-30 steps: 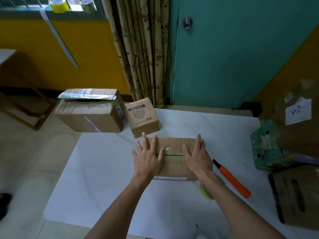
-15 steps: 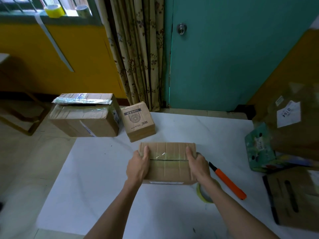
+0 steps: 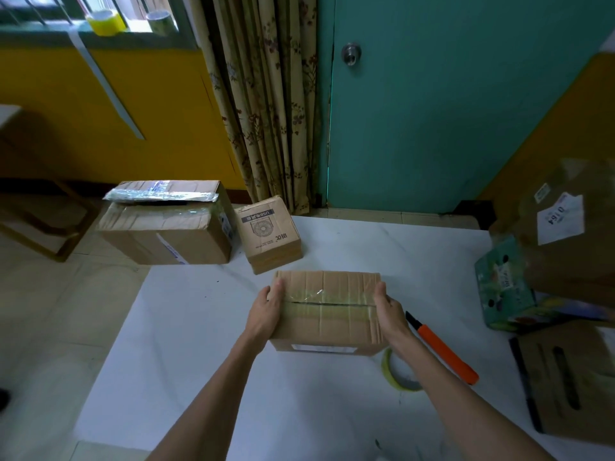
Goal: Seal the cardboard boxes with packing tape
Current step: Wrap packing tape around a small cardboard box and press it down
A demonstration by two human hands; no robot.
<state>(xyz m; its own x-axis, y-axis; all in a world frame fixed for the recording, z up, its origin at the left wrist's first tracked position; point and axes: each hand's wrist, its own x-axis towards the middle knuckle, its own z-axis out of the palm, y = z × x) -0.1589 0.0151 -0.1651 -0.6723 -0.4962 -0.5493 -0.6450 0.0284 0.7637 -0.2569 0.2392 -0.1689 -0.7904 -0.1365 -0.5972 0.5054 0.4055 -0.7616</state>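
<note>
A brown cardboard box (image 3: pixel 327 307) lies on the white table (image 3: pixel 199 361) in front of me, with a strip of clear tape along its top seam. My left hand (image 3: pixel 266 307) grips the box's left end, thumb on the top. My right hand (image 3: pixel 387 307) grips the right end the same way. A roll of yellowish packing tape (image 3: pixel 397 371) lies on the table just under my right forearm, partly hidden by it.
An orange-handled cutter (image 3: pixel 442 349) lies right of the box. A small printed box (image 3: pixel 268 232) and a larger taped box (image 3: pixel 166 221) stand at the table's far left. More boxes (image 3: pixel 565 234) and a flat cardboard piece (image 3: pixel 565 377) crowd the right side. Two tape rolls (image 3: pixel 104 19) sit on the window sill.
My hands went from lying flat on the box's top to gripping its two ends. The box now sits a little higher and closer in view.
</note>
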